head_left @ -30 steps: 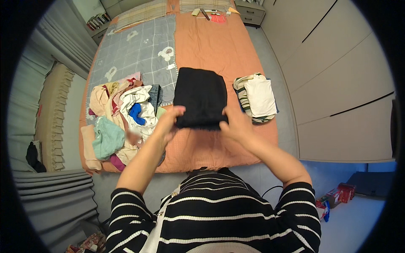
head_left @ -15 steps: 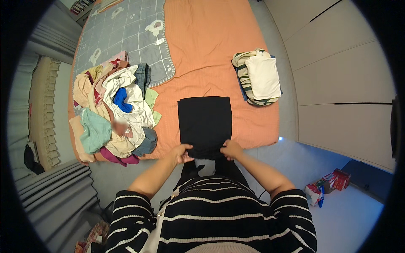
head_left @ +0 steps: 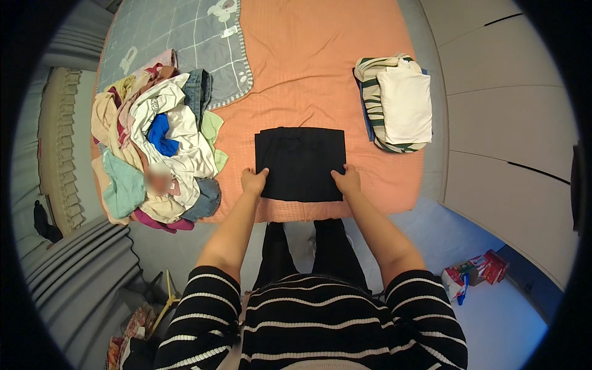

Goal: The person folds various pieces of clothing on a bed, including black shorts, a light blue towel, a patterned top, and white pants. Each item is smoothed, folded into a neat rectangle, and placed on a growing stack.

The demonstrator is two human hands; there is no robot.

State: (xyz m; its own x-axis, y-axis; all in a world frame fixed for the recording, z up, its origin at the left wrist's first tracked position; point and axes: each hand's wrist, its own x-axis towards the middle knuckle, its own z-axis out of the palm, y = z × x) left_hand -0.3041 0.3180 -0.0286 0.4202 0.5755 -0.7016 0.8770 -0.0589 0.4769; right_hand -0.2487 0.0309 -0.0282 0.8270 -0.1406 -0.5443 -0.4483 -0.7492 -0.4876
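Note:
A black folded garment (head_left: 301,165), perhaps trousers, lies flat near the front edge of the bed in a wide, neat rectangle. My left hand (head_left: 253,181) is closed on its left side, thumb on top and the other fingers partly hidden. On the opposite side my right hand (head_left: 347,180) pinches the cloth in the same way. The garment's far edge shows slightly uneven layers. To the left is a loose heap of clothes (head_left: 185,145) in white, peach, mint, blue and denim. A folded stack topped with a white cloth (head_left: 407,105) rests at the right.
The bed carries an orange cover (head_left: 296,61) and a grey checked quilt (head_left: 203,58) at the far left. Pale cabinets (head_left: 505,123) line the right side. Grey curtains (head_left: 80,271) hang at the left, near a yellow hanger (head_left: 166,299). Red packages (head_left: 481,271) lie on the floor.
The black garment has become shorter, its near part folded away from me onto the rest. Both hands moved forward from its near corners to its sides.

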